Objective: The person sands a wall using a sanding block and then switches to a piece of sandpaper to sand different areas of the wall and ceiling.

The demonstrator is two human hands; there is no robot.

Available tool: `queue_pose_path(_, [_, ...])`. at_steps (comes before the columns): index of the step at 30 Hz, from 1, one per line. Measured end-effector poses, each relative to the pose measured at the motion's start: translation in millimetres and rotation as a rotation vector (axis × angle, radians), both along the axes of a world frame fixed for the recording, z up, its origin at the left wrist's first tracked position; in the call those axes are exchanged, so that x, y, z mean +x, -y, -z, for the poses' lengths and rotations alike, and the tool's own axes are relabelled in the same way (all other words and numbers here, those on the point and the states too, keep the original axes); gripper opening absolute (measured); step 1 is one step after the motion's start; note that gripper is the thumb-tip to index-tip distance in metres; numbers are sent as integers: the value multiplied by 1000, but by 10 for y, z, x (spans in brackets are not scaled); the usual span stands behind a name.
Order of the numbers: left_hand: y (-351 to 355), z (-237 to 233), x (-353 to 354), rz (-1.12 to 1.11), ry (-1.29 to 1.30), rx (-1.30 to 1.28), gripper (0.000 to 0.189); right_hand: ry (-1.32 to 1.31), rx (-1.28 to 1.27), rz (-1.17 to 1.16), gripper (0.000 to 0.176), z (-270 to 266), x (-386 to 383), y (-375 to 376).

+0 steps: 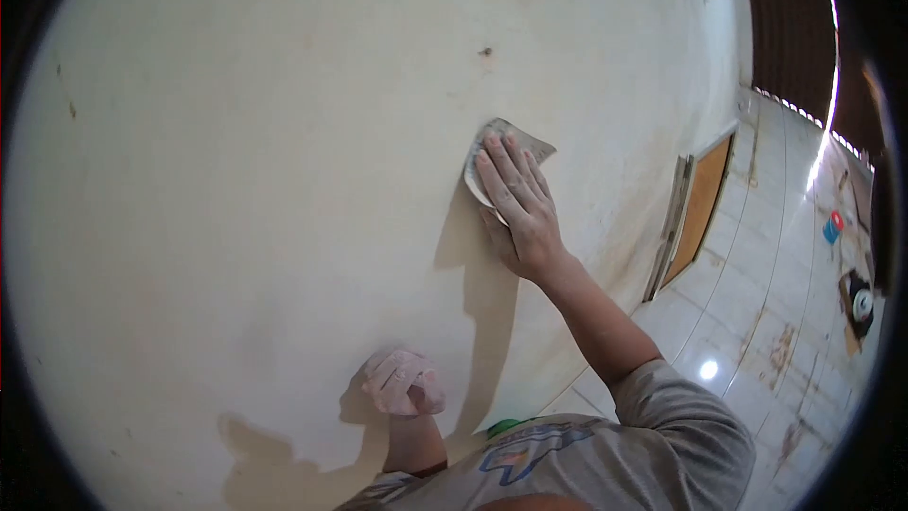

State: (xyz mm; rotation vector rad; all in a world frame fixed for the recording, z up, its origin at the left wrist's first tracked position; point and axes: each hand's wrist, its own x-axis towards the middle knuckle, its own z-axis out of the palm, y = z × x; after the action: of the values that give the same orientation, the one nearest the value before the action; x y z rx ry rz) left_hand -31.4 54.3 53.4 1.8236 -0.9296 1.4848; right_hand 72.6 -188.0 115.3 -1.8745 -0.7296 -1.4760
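My right hand (520,213) presses a curled sheet of sandpaper (537,145) against the pale wall (284,180). Its fingers lie flat along the sheet, whose corners lift away from the surface. Lower down, close to the wall, my left hand is mostly covered by a crumpled pale pink cloth (407,381), possibly a thin bag. The fingers seem bunched around it, though the folds hide most of them. Dust whitens the right hand.
A small dark mark (486,52) sits on the wall above the sandpaper. At right, a wooden panel (698,210) in a frame leans near the wall. Stained floor tiles (757,322) hold a blue-and-red container (832,227) and a dark object with a white round part (862,304). Something green (504,427) peeks out below.
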Motion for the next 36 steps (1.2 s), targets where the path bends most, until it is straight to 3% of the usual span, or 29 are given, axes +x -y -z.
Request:
queue_pose_path(3, [-21, -22, 39, -12, 20, 79, 14, -54, 15, -45, 72, 90, -57, -41])
queue_pose_path(10, [-58, 46, 51, 18, 6, 118, 15, -255, 152, -233, 71, 983, -461, -556])
queue_pose_path(15, [-118, 138, 104, -20, 16, 105, 20, -175, 1, -151, 70, 476, -244, -192])
queue_pose_path(20, [-45, 45, 62, -39, 16, 120, 22, -76, 197, -80, 64, -147, -28, 84])
queue_pose_path(24, [-14, 21, 89, 19, 52, 97, 23, -118, 243, -141, 67, 55, -115, -23])
queue_pose_path(30, [20, -39, 90, 76, 59, 100, 23, -207, -11, -236, 67, 1110, -368, -221])
queue_pose_path(33, [24, -27, 83, 74, 55, 107, 23, -167, -190, -134, 65, 1072, -209, -14])
queue_pose_path(36, [42, -49, 91, 54, 68, 122, 23, -77, -249, -84, 67, 568, -60, 174])
